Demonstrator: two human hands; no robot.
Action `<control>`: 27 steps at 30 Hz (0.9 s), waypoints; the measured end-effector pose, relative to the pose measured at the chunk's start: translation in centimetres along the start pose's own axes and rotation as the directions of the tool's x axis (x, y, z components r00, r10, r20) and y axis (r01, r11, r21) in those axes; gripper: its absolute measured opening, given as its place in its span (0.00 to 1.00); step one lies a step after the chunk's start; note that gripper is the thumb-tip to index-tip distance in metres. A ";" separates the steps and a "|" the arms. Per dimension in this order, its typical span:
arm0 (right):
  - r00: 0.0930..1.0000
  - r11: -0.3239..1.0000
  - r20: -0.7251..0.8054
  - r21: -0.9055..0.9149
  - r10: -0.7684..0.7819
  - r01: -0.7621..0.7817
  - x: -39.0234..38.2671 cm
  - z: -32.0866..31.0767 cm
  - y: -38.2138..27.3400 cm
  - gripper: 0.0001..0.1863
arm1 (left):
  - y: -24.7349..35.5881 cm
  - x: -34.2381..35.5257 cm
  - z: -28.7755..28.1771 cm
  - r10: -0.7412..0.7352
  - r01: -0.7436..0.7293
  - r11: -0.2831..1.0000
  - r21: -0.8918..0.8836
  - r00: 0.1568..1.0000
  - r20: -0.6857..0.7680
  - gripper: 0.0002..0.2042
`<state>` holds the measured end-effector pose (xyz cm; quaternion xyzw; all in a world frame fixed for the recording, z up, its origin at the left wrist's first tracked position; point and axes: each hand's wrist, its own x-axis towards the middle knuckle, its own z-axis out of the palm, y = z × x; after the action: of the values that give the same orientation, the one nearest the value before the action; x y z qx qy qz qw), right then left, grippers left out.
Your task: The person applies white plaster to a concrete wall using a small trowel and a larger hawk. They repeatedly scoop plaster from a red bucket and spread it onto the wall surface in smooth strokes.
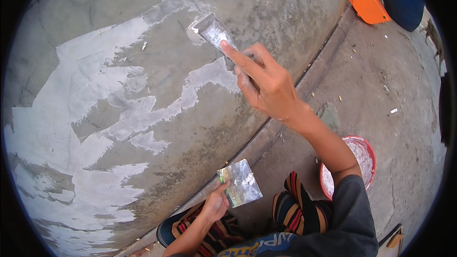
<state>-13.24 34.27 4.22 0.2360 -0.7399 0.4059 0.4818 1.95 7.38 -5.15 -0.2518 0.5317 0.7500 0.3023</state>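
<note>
My right hand (269, 83) is closed round a putty knife (215, 29), its index finger laid along the whitened blade. The blade's edge meets the grey wall (200, 128) beside a small dab of white putty (194, 33). Lower down, my left hand (216, 202) grips a flat square plate (239, 184) by its left edge, and some white putty sits on top of it. Pale putty patches (81, 95) spread over the left and middle of the wall, with bare grey plaster between them.
A red bucket (373, 154) with white putty inside stands on the floor by my right elbow, partly hidden by the arm. At the far right are an orange dustpan (369, 5) and a blue barrel (403, 0). A raised ledge (328, 52) runs along the wall's foot.
</note>
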 end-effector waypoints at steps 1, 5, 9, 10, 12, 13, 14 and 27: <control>0.998 0.999 -0.039 0.002 -0.053 0.053 1.0 1.0 0.4 0.36 | -0.1 0.2 -0.3 -0.005 0.005 1.000 -0.009 1.000 0.003 0.18; 0.999 0.998 0.019 -0.041 -0.037 0.038 0.9 4.3 2.6 0.38 | 0.4 -0.1 1.0 -0.022 0.022 1.000 0.012 1.000 0.003 0.19; 0.999 1.000 0.035 0.008 0.008 -0.009 -1.4 5.2 3.7 0.37 | 0.2 -0.1 0.6 -0.019 0.019 1.000 0.003 1.000 0.001 0.20; 0.999 1.000 0.048 0.001 0.022 -0.022 -2.2 4.6 3.7 0.37 | 0.0 0.0 0.1 -0.017 0.017 1.000 0.009 1.000 -0.011 0.20; 0.993 0.998 0.098 -0.022 0.058 -0.056 -3.6 3.0 3.6 0.36 | 0.2 0.1 0.1 0.000 0.000 1.000 0.004 1.000 -0.028 0.20; 0.987 0.995 0.133 -0.046 0.091 -0.086 -4.5 1.6 3.4 0.36 | 0.3 0.0 0.4 0.005 -0.005 1.000 0.000 0.999 -0.032 0.20; 0.977 0.991 0.170 -0.070 0.129 -0.118 -4.9 0.6 3.1 0.35 | 0.3 -0.2 0.5 0.006 -0.006 1.000 -0.006 0.999 -0.038 0.20; 0.984 0.961 0.166 -0.278 0.059 -0.011 3.9 -2.5 -1.6 0.28 | 0.4 -0.2 0.5 0.008 -0.008 1.000 -0.010 1.000 -0.028 0.16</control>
<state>-12.43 35.60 8.84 0.1878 -0.8323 0.2855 0.4365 1.76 7.74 -4.61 -0.2618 0.5330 0.7504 0.2903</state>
